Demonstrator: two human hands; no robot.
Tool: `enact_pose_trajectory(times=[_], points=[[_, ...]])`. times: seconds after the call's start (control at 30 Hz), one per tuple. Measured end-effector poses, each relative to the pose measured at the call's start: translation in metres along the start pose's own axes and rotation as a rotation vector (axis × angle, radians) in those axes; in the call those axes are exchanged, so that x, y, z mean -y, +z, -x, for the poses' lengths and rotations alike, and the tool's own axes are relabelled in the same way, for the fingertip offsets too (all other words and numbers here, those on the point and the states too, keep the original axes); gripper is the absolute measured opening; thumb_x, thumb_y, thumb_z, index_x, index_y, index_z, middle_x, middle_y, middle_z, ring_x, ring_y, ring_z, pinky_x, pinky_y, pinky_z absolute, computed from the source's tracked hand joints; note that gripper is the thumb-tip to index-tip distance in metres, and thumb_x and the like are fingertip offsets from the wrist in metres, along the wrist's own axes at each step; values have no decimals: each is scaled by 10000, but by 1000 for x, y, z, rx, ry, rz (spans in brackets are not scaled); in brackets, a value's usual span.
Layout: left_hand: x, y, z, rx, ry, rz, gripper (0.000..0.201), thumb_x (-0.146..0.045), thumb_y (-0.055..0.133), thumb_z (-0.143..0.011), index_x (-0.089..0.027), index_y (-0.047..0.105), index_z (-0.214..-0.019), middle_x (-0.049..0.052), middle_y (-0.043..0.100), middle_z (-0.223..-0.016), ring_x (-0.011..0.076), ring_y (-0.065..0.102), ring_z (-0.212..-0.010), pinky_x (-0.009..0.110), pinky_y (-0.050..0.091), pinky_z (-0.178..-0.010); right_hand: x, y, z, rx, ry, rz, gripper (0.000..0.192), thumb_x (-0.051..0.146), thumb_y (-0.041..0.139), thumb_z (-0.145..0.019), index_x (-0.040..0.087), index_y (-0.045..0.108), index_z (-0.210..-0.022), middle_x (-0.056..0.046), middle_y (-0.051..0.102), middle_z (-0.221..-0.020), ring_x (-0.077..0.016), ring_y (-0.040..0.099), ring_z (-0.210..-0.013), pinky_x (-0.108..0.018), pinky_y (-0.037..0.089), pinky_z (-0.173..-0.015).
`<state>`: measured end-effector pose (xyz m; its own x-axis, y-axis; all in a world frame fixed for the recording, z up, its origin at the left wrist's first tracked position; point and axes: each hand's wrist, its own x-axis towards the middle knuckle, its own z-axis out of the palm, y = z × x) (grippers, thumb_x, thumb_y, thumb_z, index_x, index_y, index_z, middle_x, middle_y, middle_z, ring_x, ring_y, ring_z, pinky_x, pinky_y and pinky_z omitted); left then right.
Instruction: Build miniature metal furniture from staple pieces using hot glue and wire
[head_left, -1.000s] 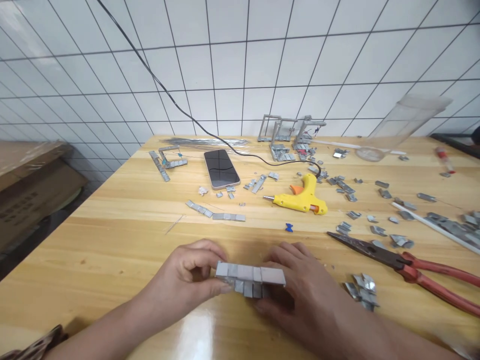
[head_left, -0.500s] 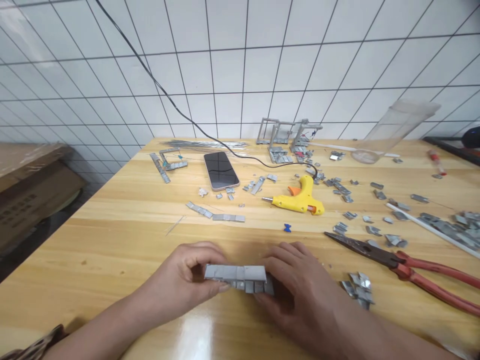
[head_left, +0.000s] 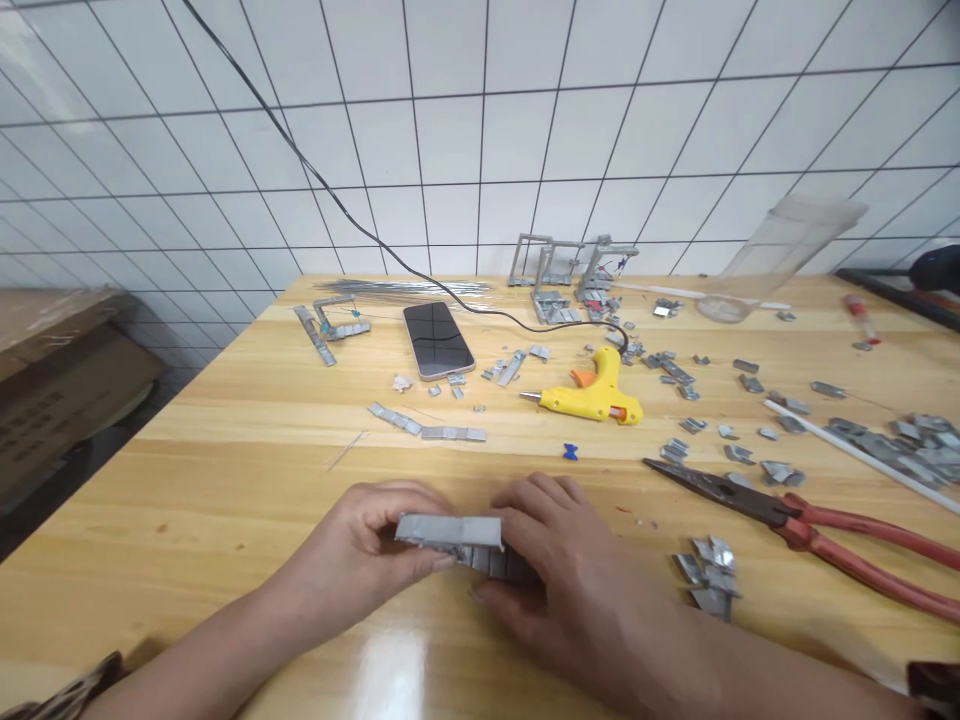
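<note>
At the near edge of the wooden tabletop (head_left: 225, 480), head view: both hands hold one grey metal strip assembly (head_left: 457, 540), made of small flat segments joined in a row with a second row below. Left hand (head_left: 367, 545) grips its left end, thumb on the near side, fingers (head_left: 405, 495) curled over the far side, clamped on the piece. Right hand (head_left: 559, 565) covers the right end, fingers closed on it too, palm down. The assembly sits just above the tabletop, roughly level, between the two hands.

Beyond the hands: a short chain of grey segments (head_left: 427, 427) lies flat, a tiny blue clip (head_left: 571, 452) just right of centre. Farther back a phone (head_left: 438, 339) lies face up, dark screen. A yellow glue gun (head_left: 592, 395) rests on its side, nozzle pointing left, with a black cord (head_left: 360, 225) running up past the tiled wall (head_left: 480, 120). Red-handled pliers (head_left: 810, 525) lie to the right, tips pointing left. A small heap of metal scraps (head_left: 709, 575) sits just beside the right hand; more scraps are scattered over the right half. Small metal frames (head_left: 570, 265) stand at the far edge. A clear plastic container (head_left: 780, 255) lies tilted at far right. Cardboard boxes (head_left: 60, 370) sit left of the tabletop.
</note>
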<state>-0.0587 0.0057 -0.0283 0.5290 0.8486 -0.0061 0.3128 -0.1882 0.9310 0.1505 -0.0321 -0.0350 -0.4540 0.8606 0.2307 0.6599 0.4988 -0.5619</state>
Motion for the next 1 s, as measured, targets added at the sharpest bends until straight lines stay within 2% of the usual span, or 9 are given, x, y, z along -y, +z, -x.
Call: enact_pose_trajectory(times=[0.1,0.4,0.8,0.9,1.0], points=[[1,0,-1,-14,69,13,53,-121,698,-743,-120,725,-789,64,704,-834,183,666,-780,253,514,-710,1,4,-4,9,-10,-4,176,106,677,-733,191,671,-888,-45,636,-877,-219,528,-834,-362,381,-732],[-1,5,-2,-20,48,-17,44,-156,690,-773,-121,712,-757,64,678,-795,177,647,-731,256,508,-662,-3,10,-7,-16,-12,29,62,137,630,-780,176,667,-813,-52,623,-828,-209,513,-800,-340,369,-709],[4,9,4,-36,193,-184,58,-160,645,-821,-150,696,-796,57,685,-811,170,634,-737,249,505,-663,-3,16,-7,-81,19,57,45,163,626,-782,155,621,-737,-40,607,-764,-182,511,-735,-317,362,-662],[3,9,2,-39,175,-155,66,-176,646,-824,-148,696,-791,62,683,-817,174,632,-745,252,505,-668,-1,16,-7,-79,23,60,44,150,615,-775,159,626,-733,-38,610,-757,-181,512,-723,-320,363,-661],[2,9,0,-37,102,-89,80,-192,656,-811,-143,693,-760,68,684,-826,182,635,-759,251,500,-657,-1,16,-9,-78,30,70,54,142,611,-761,162,617,-711,-38,606,-740,-185,512,-716,-320,356,-652]])
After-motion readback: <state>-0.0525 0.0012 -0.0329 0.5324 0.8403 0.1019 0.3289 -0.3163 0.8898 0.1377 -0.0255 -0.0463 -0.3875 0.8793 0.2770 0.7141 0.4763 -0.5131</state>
